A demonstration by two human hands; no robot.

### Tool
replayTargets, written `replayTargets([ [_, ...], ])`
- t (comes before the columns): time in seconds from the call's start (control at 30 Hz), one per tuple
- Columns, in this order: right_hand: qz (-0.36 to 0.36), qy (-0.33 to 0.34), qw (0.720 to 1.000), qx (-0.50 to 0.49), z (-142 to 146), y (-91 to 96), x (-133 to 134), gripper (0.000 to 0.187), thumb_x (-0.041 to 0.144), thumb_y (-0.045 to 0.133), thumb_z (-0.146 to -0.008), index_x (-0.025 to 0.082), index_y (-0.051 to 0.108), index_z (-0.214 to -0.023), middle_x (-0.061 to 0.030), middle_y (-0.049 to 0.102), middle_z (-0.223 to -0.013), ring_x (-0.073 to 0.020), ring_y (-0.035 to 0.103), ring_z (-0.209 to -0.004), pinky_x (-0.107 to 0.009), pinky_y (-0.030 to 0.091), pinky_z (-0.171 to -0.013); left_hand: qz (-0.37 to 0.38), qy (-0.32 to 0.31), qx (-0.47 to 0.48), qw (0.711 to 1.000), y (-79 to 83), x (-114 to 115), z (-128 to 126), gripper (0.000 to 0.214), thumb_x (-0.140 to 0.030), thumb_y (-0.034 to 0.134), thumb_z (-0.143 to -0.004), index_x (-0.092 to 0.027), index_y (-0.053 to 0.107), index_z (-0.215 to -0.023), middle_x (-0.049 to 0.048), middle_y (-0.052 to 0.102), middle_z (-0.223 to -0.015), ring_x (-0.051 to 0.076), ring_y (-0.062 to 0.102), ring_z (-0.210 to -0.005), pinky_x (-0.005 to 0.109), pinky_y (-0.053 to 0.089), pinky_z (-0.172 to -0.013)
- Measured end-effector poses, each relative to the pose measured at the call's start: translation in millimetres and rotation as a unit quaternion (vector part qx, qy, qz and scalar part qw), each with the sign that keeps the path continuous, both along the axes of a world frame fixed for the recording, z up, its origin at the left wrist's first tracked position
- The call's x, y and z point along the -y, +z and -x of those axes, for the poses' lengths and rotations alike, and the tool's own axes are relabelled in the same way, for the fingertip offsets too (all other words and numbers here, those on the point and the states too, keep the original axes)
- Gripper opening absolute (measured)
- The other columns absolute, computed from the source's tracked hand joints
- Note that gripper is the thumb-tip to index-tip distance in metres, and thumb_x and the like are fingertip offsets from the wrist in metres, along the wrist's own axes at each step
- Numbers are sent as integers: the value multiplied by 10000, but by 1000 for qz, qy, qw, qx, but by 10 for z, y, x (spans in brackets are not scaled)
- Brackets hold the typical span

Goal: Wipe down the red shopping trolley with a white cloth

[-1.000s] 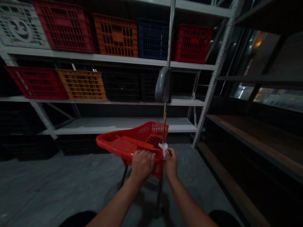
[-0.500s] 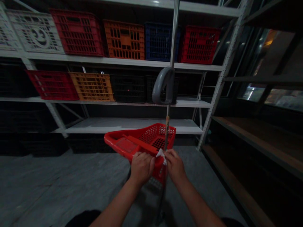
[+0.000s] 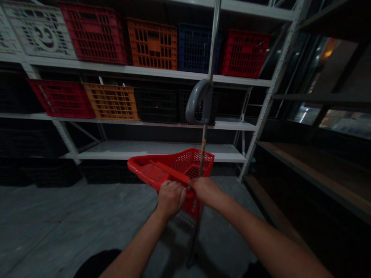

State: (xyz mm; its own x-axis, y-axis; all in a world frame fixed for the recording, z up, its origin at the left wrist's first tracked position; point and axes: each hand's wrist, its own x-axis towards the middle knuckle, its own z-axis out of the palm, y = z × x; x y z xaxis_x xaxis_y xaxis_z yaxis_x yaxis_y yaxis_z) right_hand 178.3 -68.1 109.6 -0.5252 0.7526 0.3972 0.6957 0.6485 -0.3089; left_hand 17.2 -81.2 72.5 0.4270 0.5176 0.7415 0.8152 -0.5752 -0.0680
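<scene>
Swung inward since the earlier view: right hand (image 3: 204,191), fingers (image 3: 194,185) curled shut over the rim of the red plastic shopping basket (image 3: 153,172), just beside left hand (image 3: 171,199), its fingers closed on that rim too (close together, a steady hold).

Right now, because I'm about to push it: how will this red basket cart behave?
The red plastic basket looks light and stiff, with mesh walls unlikely to flex much. Its tall thin pole may make it top-heavy, so it could sway or tip if shoved. The dark stem below suggests a narrow base.
</scene>
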Motion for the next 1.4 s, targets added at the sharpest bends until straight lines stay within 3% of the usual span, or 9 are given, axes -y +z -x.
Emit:
replayTargets([
  [0.23, -54, 34, 957, -282, 186, -375, 378, 257, 125, 414, -815, 196, 612, -961, -50, 649, -953, -141, 588, -901, -269, 446, -810, -6, -3, 24, 1000, -25, -8, 178, 252, -179, 370, -798, -177, 533, -606, 19, 561, -580, 140, 483, -610, 323, 351, -684],
  [0.37, -155, 41, 940, -300, 127, -779, 270, 314, 107, 416, -810, 198, 603, -1045, -79, 623, -1059, -165, 553, -1012, -344, 428, -884, 5, -25, 34, 999, -22, 7, 276, 263, -174, 354, -805, -177, 546, -625, 18, 572, -598, 135, 486, -621, 325, 358, -702],
  [0.5, -152, -10, 929, -338, -37, -1024, 113, 314, 119, 410, -812, 209, 618, -1028, -73, 639, -1026, -171, 578, -970, -364, 446, -859, 36, -46, 28, 998, 7, 6, 416, 279, -184, 322, -819, -173, 563, -678, 25, 599, -652, 137, 505, -659, 335, 367, -742],
  [0.67, -92, -160, 871, -455, -217, -911, 2, 269, 203, 441, -800, 164, 639, -978, -96, 645, -989, -188, 586, -927, -371, 454, -837, 82, -24, -4, 996, 147, 71, 595, 300, -204, 306, -834, -179, 586, -730, 24, 628, -710, 145, 537, -711, 362, 358, -819],
  [0.83, -57, -67, 904, -419, 62, -682, -34, 276, 160, 437, -788, 192, 643, -970, -73, 641, -1008, -168, 581, -947, -339, 440, -868, 44, 121, 7, 992, 313, 303, 392, 257, -310, 387, -824, -208, 622, -802, 41, 652, -869, 202, 553, -869, 405, 333, -848],
  [0.93, -29, -19, 931, -362, 267, -713, -79, 289, 125, 439, -774, 203, 651, -954, -63, 654, -982, -163, 590, -938, -322, 443, -868, 40, 189, -22, 981, 287, 371, 200, 329, -371, 373, -827, -189, 622, -711, 63, 651, -704, 202, 575, -723, 393, 355, -787],
  [1.03, -19, -37, 942, -333, 260, -833, -206, 291, 108, 444, -755, 187, 657, -938, -72, 657, -977, -169, 593, -938, -333, 436, -878, 28, 248, -59, 967, 189, 329, 153, 406, -416, 351, -826, -172, 598, -615, 69, 616, -542, 197, 559, -564, 380, 363, -703],
  [1.2, -4, -97, 936, -338, 159, -919, -287, 285, 97, 467, -710, 195, 669, -886, -54, 679, -914, -180, 623, -869, -352, 465, -829, 14, 234, -81, 969, 92, 237, 289, 428, -406, 339, -833, -181, 583, -563, 66, 620, -527, 199, 556, -519, 331, 340, -589],
  [1.4, -11, -22, 940, -341, 391, -816, -18, 303, 102, 460, -749, 217, 658, -948, -51, 663, -973, -164, 603, -924, -321, 455, -859, -3, 222, -65, 973, 84, 263, 375, 395, -389, 372, -827, -186, 584, -561, 50, 616, -521, 175, 547, -509, 322, 330, -599],
])
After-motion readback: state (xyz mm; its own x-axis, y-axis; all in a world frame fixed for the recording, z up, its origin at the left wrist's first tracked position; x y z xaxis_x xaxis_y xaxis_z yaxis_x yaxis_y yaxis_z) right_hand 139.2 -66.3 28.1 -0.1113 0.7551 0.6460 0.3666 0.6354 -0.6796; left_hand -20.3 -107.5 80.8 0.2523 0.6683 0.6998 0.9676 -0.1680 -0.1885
